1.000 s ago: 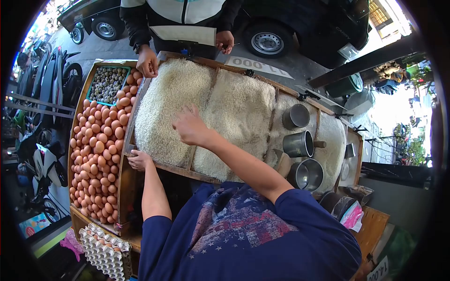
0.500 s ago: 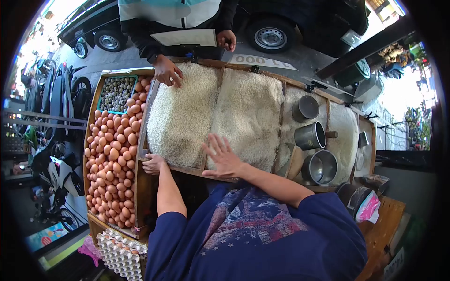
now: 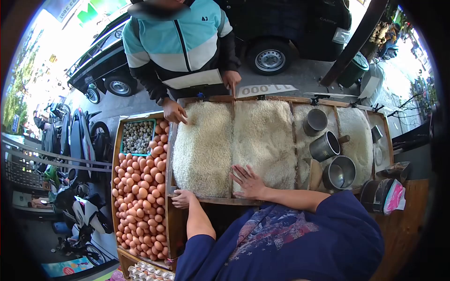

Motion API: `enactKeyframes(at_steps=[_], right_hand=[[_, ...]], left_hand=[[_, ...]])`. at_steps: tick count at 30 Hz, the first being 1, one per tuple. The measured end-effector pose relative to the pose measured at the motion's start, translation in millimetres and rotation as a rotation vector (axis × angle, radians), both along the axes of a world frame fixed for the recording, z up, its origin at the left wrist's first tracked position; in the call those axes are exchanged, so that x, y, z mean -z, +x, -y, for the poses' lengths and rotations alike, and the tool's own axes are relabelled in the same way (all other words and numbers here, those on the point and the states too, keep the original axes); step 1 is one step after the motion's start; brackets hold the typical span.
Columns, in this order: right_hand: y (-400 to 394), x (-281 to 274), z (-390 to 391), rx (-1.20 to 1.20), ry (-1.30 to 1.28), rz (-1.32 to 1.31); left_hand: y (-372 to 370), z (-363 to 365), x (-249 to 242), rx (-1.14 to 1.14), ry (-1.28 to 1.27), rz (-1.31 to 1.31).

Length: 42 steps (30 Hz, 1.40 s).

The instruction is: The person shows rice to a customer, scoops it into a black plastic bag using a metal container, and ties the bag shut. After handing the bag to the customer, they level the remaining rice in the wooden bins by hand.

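My right hand [image 3: 249, 181] lies flat with spread fingers on the near edge of a heap of white rice [image 3: 265, 140]. My left hand [image 3: 182, 199] rests on the near corner of the wooden bin frame [image 3: 220, 200], fingers curled on the wood. A second rice heap [image 3: 202, 147] fills the compartment to the left. Across the stall stands a person in a teal, white and black jacket [image 3: 180, 44]. One of that person's hands [image 3: 176, 114] touches the far left corner of the rice bin, and the other [image 3: 232, 79] holds a paper sheet.
A wooden tray of brown eggs [image 3: 140, 187] lies left of the rice, with a green basket of small speckled eggs [image 3: 137, 136]. Three metal measuring cans [image 3: 326, 146] sit in the right compartments. A price sign [image 3: 265, 89] is at the far edge. Motorbikes [image 3: 75, 140] stand at left.
My right hand drew back from the middle of the rice to its near edge and spread flat. The view tilted up, showing more of the person opposite. My left hand stayed on the frame.
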State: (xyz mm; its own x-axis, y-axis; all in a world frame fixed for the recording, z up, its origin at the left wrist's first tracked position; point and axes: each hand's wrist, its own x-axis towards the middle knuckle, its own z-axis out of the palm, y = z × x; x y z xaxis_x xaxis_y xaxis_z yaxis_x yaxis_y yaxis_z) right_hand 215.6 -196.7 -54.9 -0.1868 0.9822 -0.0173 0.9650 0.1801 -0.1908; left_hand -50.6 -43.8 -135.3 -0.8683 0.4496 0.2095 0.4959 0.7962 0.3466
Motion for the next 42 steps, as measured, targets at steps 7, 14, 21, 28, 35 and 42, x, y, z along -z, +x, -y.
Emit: enactKeyframes(at_steps=[7,14,21,28,35,42], right_hand=[[5.3,-3.9,-4.3,-0.006,-0.008,-0.109],[8.1,0.6,-6.6,-0.024,0.000,-0.062],[12.9,2.8,-6.7,-0.025,0.013,-0.067],[16.2,1.6,-7.0,-0.004,0.025,0.009],[15.4,1.2,-7.3,-0.008,0.025,-0.076],[18.7,-8.2,-10.6,0.022,0.018,-0.171]], left_hand=[[-0.2,-3.2,8.1,-0.022,0.004,-0.055],[0.8,-1.9,-7.8,0.004,-0.047,0.101],[-1.1,-0.5,-13.6,0.003,-0.077,0.158],[-8.3,-3.9,18.1,-0.036,0.019,-0.057],[-3.7,-2.2,-1.9,-0.014,-0.044,0.075],[-3.7,-1.5,4.8,-0.022,0.021,-0.020]])
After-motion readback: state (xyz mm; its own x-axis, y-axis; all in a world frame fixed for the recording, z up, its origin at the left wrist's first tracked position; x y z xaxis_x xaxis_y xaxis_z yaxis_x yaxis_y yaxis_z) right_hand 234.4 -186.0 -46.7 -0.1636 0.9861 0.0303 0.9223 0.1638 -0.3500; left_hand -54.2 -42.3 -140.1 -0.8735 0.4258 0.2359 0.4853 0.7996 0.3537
